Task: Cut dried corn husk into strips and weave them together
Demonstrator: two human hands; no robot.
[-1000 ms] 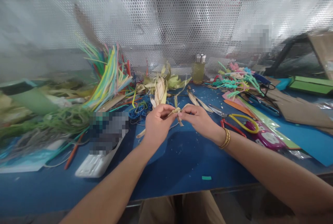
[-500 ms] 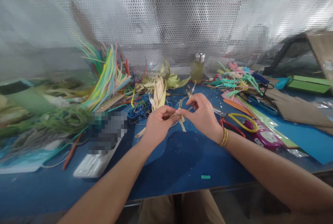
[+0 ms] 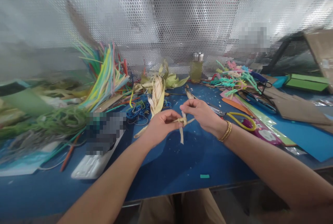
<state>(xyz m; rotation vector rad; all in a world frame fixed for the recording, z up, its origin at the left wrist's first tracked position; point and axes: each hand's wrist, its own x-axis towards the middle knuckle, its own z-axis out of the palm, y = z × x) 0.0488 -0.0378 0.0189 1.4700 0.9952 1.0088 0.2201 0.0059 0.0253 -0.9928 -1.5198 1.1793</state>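
Pale strips of corn husk (image 3: 181,135) cross each other between my two hands, one hanging down and another pointing right. My left hand (image 3: 163,125) pinches the crossing from the left. Thumb and fingertips of my right hand (image 3: 199,111) are closed on the upper end of the upright strip. Behind my left hand lies a bundle of dried corn husk (image 3: 156,94), with greener husk leaves (image 3: 174,80) beyond it. Scissors with a yellow handle (image 3: 241,120) lie just right of my right hand, their blades partly hidden by it.
Tangled blue cord (image 3: 139,111) lies left of the husk bundle. A white object (image 3: 90,165), partly blurred out, stands left of my left forearm. Colourful strips (image 3: 104,75) and green cord (image 3: 70,118) crowd the left. A bottle (image 3: 197,68) stands at the back, cardboard (image 3: 296,109) at right.
My hands have drawn slightly apart, and my right hand has shifted to the upright strip's upper end. The crossed husk strips now show more clearly between them.
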